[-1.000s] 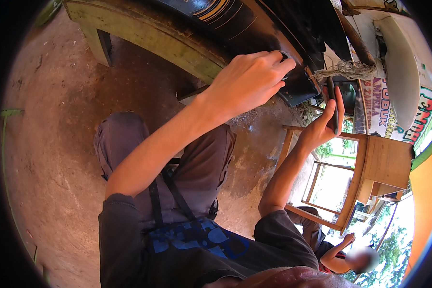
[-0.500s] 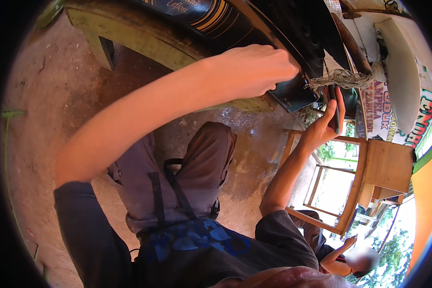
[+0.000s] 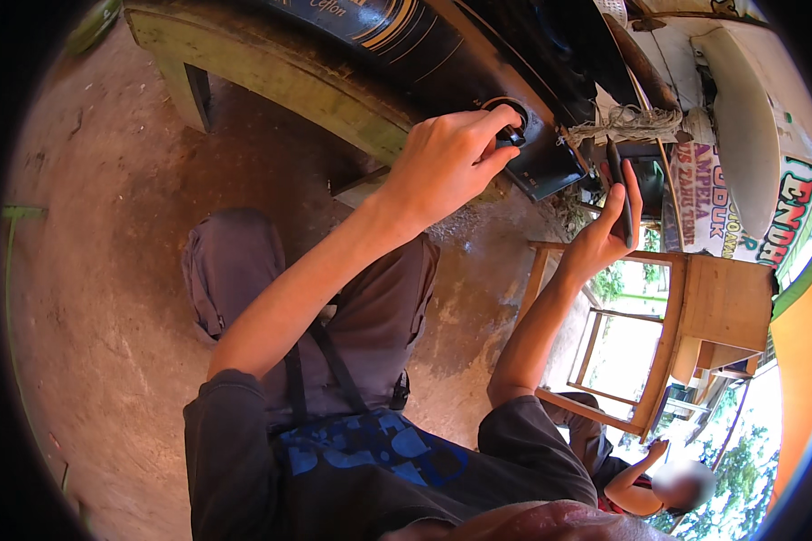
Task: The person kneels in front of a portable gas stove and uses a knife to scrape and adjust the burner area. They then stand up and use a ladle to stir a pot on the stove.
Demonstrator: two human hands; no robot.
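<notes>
And your left hand (image 3: 456, 158) pinches the black knob (image 3: 512, 137) on the far stove (image 3: 460, 68), your right hand (image 3: 598, 239) grips a dark slab (image 3: 616, 194) to its right, turning seems underway, and next calls for a steady twist.

The stove (image 3: 465, 74) is glossy black, crossed by curved gold stripes, and the knob (image 3: 514, 138) on its front is black too. Below the stove, the surface (image 3: 280, 79) is a worn yellow-green and the floor (image 3: 108, 270) reddish brown with darker patches. Right of the stove are a black slab (image 3: 614, 164), pale beige string (image 3: 636, 123), a honey-brown wooden frame (image 3: 726, 302) and an orange sheet (image 3: 801, 361). Farther below the stove, the trousers (image 3: 235, 261) are purplish grey, the shirt (image 3: 334, 509) charcoal with a blue print (image 3: 361, 446).
</notes>
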